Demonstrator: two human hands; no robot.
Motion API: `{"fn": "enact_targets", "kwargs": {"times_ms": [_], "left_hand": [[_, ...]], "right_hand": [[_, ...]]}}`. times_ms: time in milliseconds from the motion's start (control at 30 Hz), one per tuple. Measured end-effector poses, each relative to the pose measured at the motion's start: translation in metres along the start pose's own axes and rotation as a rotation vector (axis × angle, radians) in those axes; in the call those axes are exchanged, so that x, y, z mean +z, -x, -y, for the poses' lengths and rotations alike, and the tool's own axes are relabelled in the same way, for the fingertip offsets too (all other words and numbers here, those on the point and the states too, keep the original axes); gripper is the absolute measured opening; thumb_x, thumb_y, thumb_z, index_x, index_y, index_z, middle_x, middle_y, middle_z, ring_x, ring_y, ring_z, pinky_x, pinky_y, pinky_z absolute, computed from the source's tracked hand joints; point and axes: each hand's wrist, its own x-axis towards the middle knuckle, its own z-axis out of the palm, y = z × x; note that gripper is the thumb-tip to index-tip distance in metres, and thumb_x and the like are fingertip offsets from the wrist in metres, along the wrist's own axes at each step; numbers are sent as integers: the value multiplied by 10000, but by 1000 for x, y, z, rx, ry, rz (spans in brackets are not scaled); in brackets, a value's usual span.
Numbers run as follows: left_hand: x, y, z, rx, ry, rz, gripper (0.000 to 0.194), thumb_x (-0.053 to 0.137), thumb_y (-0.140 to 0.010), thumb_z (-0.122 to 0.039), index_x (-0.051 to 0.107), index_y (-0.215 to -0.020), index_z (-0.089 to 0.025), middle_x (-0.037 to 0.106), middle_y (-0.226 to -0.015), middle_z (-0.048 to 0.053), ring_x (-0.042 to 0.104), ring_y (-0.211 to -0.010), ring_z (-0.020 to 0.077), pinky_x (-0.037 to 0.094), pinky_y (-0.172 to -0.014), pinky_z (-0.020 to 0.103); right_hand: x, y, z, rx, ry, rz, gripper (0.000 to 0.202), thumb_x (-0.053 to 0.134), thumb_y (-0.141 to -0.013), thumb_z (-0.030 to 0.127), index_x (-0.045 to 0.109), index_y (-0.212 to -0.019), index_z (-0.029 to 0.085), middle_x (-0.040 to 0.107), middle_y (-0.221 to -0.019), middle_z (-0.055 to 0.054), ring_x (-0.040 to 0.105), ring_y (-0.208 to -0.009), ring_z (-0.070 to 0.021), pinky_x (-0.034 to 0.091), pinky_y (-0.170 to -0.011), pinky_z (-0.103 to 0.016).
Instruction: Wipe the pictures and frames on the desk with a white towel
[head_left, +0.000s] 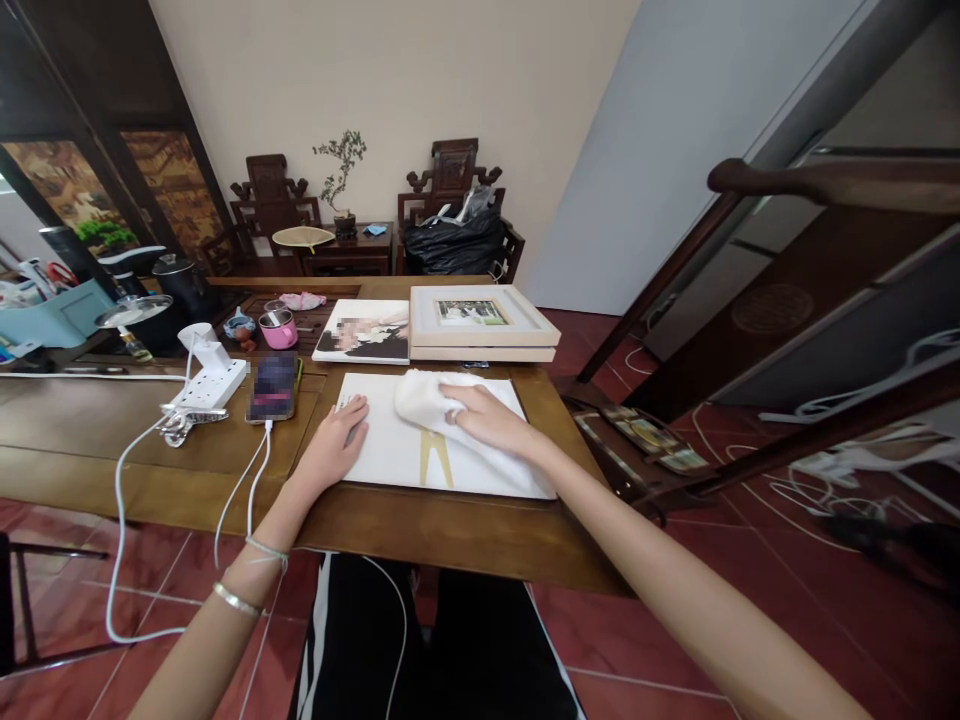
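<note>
A white board (pixel 382 455) with a golden mark near its middle lies flat on the wooden table (pixel 360 525). My left hand (pixel 339 440) rests on the board's left edge, fingers stretched out and holding nothing. On the board's upper part, my right hand (pixel 484 412) presses on a bunched white cloth (pixel 420 395), its fingers around part of it. The cloth trails under the right wrist and covers the board's right side.
Behind the board lie a picture panel (pixel 364 345) and stacked light wood frames (pixel 480 345). To the left are a charging phone (pixel 274 387), a power strip (pixel 214 385), a pink cup (pixel 278 328) and loose white cables. A wooden chair (pixel 750 290) stands right.
</note>
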Motion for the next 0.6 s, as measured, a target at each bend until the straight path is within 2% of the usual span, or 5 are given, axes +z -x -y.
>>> {"fn": "enact_targets", "kwargs": {"times_ms": [100, 200, 300, 433, 600], "left_hand": [[0, 0, 0, -1, 7, -5, 440, 364, -918, -287, 557, -1265, -98, 479, -1400, 150, 383, -1353, 253, 262, -1134, 495], [1, 0, 1, 4, 1, -10, 432, 360, -921, -288, 557, -1267, -121, 484, -1399, 140, 389, -1350, 250, 265, -1131, 501], [2, 0, 2, 12, 1, -9, 430, 357, -921, -286, 556, -1268, -131, 486, -1397, 140, 392, -1348, 252, 265, -1128, 507], [2, 0, 2, 15, 2, -13, 426, 358, -919, -286, 558, -1267, -144, 488, -1397, 136, 389, -1349, 257, 265, -1126, 518], [1, 0, 1, 24, 3, -8, 426, 352, -915, -260, 561, -1263, -133, 493, -1392, 144, 393, -1347, 261, 265, -1128, 513]], "right_hand": [[5, -20, 0, -5, 58, -38, 265, 372, -730, 128, 593, -865, 183, 647, -892, -66, 564, -844, -243, 396, -747, -308], [13, -22, 13, 11, 114, -24, 272, 367, -709, 86, 572, -859, 183, 616, -781, -59, 547, -744, -235, 381, -716, -310], [23, -9, 35, 12, 166, 21, 320, 382, -660, 38, 566, -882, 177, 595, -725, -52, 541, -730, -239, 364, -808, -356], [31, 21, 66, -71, 229, 140, 323, 383, -650, 26, 546, -882, 181, 592, -771, -56, 541, -780, -240, 295, -941, -429], [30, 44, 84, -159, 228, 247, 244, 371, -674, 55, 504, -810, 208, 552, -738, -23, 499, -697, -209, 337, -898, -385]]}}
